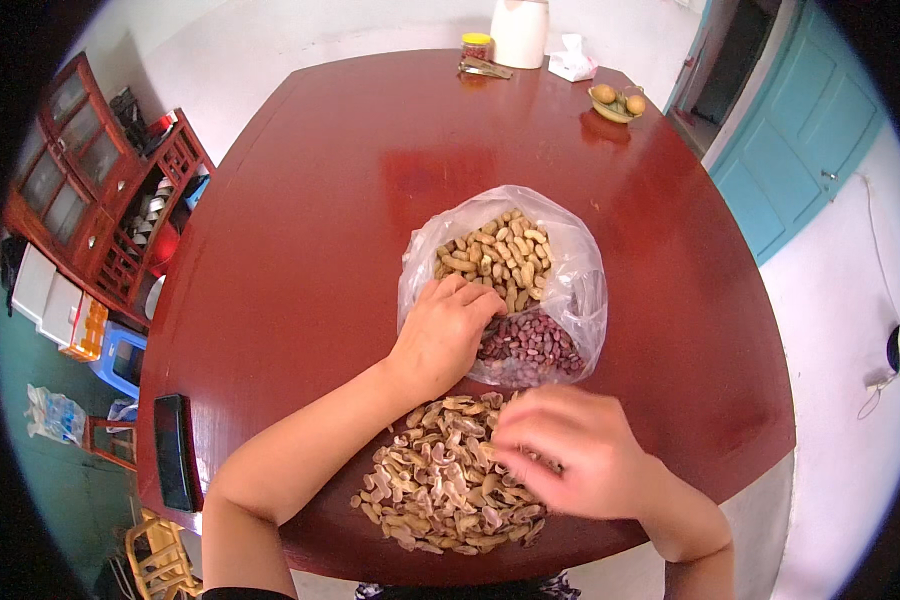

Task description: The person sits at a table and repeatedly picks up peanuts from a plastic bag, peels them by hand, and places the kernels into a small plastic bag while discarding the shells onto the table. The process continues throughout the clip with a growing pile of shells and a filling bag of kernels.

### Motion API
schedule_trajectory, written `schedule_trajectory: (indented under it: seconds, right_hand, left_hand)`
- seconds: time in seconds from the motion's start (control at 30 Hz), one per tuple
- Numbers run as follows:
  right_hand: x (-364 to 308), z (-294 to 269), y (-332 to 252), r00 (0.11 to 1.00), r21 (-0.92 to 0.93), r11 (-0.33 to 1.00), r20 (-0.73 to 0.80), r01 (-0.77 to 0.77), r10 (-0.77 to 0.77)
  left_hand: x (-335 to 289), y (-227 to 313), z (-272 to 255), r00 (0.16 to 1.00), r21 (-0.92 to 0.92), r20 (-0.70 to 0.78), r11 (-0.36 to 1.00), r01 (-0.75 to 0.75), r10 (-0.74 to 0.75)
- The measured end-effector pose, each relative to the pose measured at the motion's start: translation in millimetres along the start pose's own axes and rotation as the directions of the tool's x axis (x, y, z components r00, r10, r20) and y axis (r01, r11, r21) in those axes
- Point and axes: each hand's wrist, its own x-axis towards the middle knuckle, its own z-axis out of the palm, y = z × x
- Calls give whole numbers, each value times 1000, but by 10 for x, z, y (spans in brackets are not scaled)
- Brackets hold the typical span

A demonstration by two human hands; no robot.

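A clear plastic bag [577, 262] stands open on the table. Unshelled peanuts [510, 250] fill its far part, and reddish-purple shelled peanut kernels [532, 345] lie in its near part. My left hand [442, 332] reaches over the bag's left rim, its fingers curled down where peanuts and kernels meet; the fingertips and anything in them are hidden. Nearer to me, a heap of empty peanut shells [440, 480] is spread on the table. Over the heap's right side hovers my right hand [582, 450], fingers bent and smeared by motion, so its contents do not show.
The dark red table [300, 250] carries a black phone [177, 450] at its left edge. At the far end are a yellow-lidded jar [477, 47], a white container [520, 35], a tissue pack [572, 60] and a fruit bowl [615, 108]. A wooden cabinet [100, 200] stands left.
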Motion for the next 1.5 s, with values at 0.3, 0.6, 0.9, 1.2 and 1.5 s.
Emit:
schedule_trajectory:
  seconds: [0.3,0.6,0.9,1.2,1.5]
  right_hand:
    - [-56,-133,621,903,-370,825,-219,-427,370]
    - [-39,-256,635,879,-362,812,-323,-458,352]
    - [21,-21,637,887,20,968,-396,-248,236]
    - [6,3,698,862,434,841,-231,-322,450]
    - [-18,3,746,853,525,795,-223,-303,472]
  left_hand:
    - [60,17,-85,994,-200,-34,975,98,-107]
    - [43,202,-80,974,-511,-70,846,151,-216]
    - [-28,318,19,952,-755,103,600,264,-289]
    - [-15,353,-11,946,-833,205,464,303,-249]
    - [-31,366,21,951,-797,181,529,292,-253]
